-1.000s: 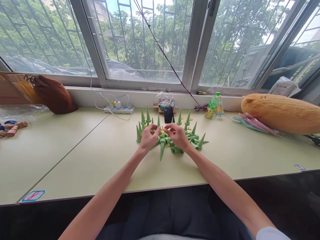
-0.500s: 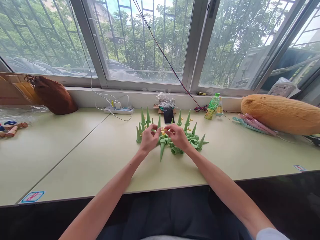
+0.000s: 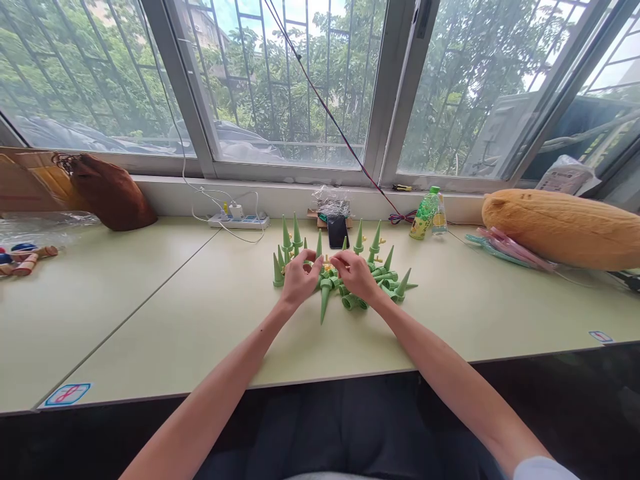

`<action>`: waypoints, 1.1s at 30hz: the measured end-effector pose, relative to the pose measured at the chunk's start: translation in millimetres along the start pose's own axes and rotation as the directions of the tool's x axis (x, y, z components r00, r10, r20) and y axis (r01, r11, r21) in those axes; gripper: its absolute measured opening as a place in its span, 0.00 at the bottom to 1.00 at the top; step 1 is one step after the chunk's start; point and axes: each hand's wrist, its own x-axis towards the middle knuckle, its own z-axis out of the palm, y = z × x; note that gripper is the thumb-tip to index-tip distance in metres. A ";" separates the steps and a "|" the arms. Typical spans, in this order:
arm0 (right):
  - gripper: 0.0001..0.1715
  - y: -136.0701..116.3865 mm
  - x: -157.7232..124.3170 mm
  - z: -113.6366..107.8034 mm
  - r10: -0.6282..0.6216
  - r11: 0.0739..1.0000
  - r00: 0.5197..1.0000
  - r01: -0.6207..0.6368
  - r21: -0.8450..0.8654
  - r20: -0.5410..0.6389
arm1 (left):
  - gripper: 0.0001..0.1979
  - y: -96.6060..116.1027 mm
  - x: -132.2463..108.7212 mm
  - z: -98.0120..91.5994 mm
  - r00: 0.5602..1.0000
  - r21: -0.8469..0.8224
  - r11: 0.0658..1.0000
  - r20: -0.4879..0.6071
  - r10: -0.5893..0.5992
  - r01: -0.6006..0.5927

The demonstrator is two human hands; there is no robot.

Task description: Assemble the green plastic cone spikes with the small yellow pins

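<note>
Above a cluster of green plastic cone spikes, my two hands meet with fingertips almost together. A small yellow plastic valve [image 3: 327, 260] shows between them. My left hand [image 3: 299, 279] is closed in a pinch at its left end, and my right hand [image 3: 354, 272] pinches its right end. Behind my left fingertips a green spike [image 3: 319, 243] points up. Several more spikes [image 3: 359, 237] stand upright on both sides, some with yellow valves sticking out. Nearer to me one spike [image 3: 325, 303] lies with its tip toward me, beside short green tubes [image 3: 350, 302]. My fingers hide part of the pile.
Behind the spikes lie a black phone [image 3: 337, 232] and crumpled clear plastic [image 3: 331, 198]. A power strip [image 3: 240, 221] with white cables sits at the back left. A green bottle [image 3: 425, 213] and a long tan cushion [image 3: 560, 227] are on the right; a brown pouch [image 3: 110, 192] is far left.
My right fingertips have drawn in slightly around the yellow valve. Both hands otherwise stay in place, and the spikes have not moved.
</note>
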 end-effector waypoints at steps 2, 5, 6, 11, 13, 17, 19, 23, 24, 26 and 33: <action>0.24 0.3 -0.2 0.3 0.014 1.000 1.000 -0.014 -0.015 0.008 | 0.18 0.1 -0.3 0.1 1.000 0.000 1.000 0.007 0.008 -0.008; 0.28 1.8 -0.4 1.1 0.031 0.999 0.999 -0.031 0.011 0.017 | 0.19 0.3 -0.6 0.4 1.000 -0.013 1.000 0.017 0.012 -0.012; 0.28 2.0 -0.6 1.3 0.035 0.999 0.999 -0.035 0.022 0.019 | 0.19 0.3 -0.6 0.6 1.000 -0.018 1.000 0.019 0.012 -0.011; 0.24 -0.4 -1.9 0.5 0.031 0.998 0.999 -0.032 0.045 0.021 | 0.18 0.3 -0.3 0.7 1.000 -0.025 1.000 0.007 -0.005 0.005; 0.19 -1.5 -2.2 0.2 0.008 0.998 1.000 -0.009 0.065 0.023 | 0.17 0.6 -0.2 0.7 1.000 -0.018 1.000 0.004 -0.012 0.012; 0.18 -1.0 -2.3 0.8 -0.011 0.997 0.999 0.008 0.072 0.036 | 0.17 1.4 -0.5 0.7 1.000 -0.009 1.000 0.020 -0.005 0.005; 0.20 0.6 -2.3 1.4 -0.001 0.999 0.999 -0.001 0.053 0.042 | 0.18 1.8 -0.8 0.7 1.000 -0.004 1.000 0.028 0.011 -0.011; 0.27 4.0 -2.2 2.5 0.016 1.000 0.999 -0.016 0.013 0.033 | 0.18 2.6 -1.2 0.5 0.998 0.004 0.999 0.044 0.038 -0.038; 0.28 4.3 -2.1 2.7 0.021 1.000 0.999 -0.021 0.012 0.032 | 0.17 2.7 -1.2 0.6 0.998 0.005 0.999 0.047 0.040 -0.040; 0.28 3.9 -2.1 2.5 0.034 0.999 0.999 -0.035 0.019 0.031 | 0.17 2.7 -0.9 0.7 0.998 0.005 0.999 0.046 0.036 -0.036; 0.19 -0.2 -2.9 0.7 0.002 0.998 0.999 -0.005 0.067 0.043 | 0.17 1.7 -0.5 0.9 1.000 0.021 1.000 0.010 0.001 -0.001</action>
